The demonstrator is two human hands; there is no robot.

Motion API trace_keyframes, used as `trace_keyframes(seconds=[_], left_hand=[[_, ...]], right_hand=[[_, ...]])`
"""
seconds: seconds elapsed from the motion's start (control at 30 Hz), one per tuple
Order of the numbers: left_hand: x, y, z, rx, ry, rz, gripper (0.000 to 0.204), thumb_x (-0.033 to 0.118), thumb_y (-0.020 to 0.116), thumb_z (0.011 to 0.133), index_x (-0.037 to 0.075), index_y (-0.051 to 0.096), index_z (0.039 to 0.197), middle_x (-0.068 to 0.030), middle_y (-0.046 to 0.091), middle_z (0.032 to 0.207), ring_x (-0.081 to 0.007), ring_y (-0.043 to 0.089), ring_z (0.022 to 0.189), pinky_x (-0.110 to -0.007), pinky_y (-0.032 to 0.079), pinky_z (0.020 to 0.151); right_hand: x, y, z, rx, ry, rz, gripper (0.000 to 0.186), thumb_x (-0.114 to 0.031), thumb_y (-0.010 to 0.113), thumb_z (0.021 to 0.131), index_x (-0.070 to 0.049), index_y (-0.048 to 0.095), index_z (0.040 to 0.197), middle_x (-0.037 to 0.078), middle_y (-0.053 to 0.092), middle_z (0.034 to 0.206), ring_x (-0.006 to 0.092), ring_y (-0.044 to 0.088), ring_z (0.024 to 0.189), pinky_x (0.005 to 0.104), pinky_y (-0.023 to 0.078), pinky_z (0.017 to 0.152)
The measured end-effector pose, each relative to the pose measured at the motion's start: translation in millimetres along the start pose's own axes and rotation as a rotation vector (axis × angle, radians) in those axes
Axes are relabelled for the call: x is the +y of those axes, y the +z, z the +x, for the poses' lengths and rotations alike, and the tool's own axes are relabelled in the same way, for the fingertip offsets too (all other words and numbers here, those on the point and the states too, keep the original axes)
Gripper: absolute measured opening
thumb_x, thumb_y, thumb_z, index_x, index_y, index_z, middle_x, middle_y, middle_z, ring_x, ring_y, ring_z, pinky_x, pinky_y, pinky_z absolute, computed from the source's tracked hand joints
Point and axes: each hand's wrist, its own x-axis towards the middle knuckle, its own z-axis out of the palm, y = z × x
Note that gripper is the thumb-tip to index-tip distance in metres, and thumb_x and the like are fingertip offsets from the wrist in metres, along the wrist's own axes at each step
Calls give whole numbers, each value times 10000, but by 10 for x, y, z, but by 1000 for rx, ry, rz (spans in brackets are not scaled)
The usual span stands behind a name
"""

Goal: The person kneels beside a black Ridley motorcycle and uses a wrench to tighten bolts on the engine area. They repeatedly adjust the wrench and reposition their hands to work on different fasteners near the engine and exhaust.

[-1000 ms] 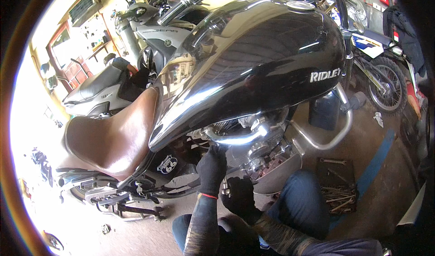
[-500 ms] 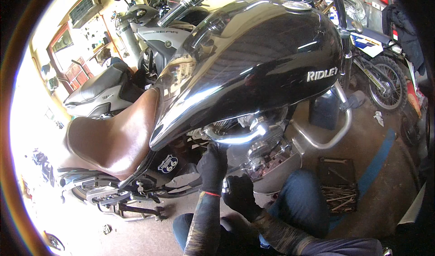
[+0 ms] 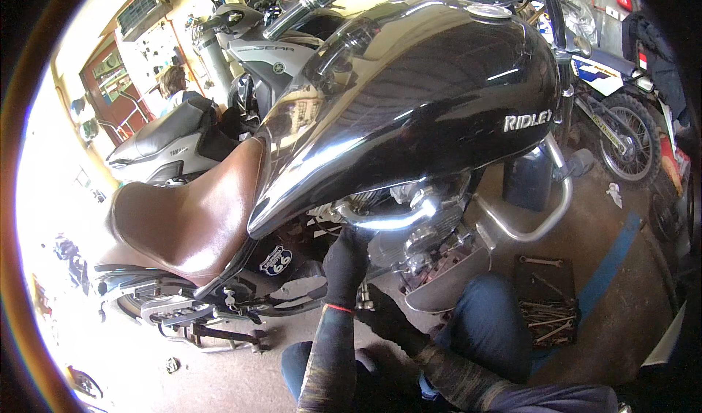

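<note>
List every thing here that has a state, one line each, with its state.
left hand: gloved, raised into the engine under the tank, grip hidden.
right hand: gloved, low beside the engine, grip unclear.
motorcycle: parked upright.
brown seat: unoccupied.
tool tray: on the floor, holding tools.

Both hands wear black fabric gloves: the left hand shows a thin red band at the cuff, the right hand is all dark. Grimy, mottled dark sleeves cover both forearms, and blue denim trousers clothe the bent knees.
</note>
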Motion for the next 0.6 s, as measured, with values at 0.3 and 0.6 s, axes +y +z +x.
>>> trace_keyframes(seconds=[0.3,0.6], left_hand=[[-114,259,18,99,-39,-183,261,291,572,964,82,588,1119,-219,685,824,-448,671,781,-564,510,655],[100,65,36,-3,-310,-207,318,358,561,977,79,585,1128,-220,691,870,-464,668,823,-562,512,695]], right_hand=[[151,-105,5,27,34,-133,351,-271,774,810,-67,628,1056,103,691,945,338,629,855,467,478,856],[88,-46,43,-94,160,459,385,-104,685,905,-62,562,1267,77,654,1162,237,627,1081,349,491,954]])
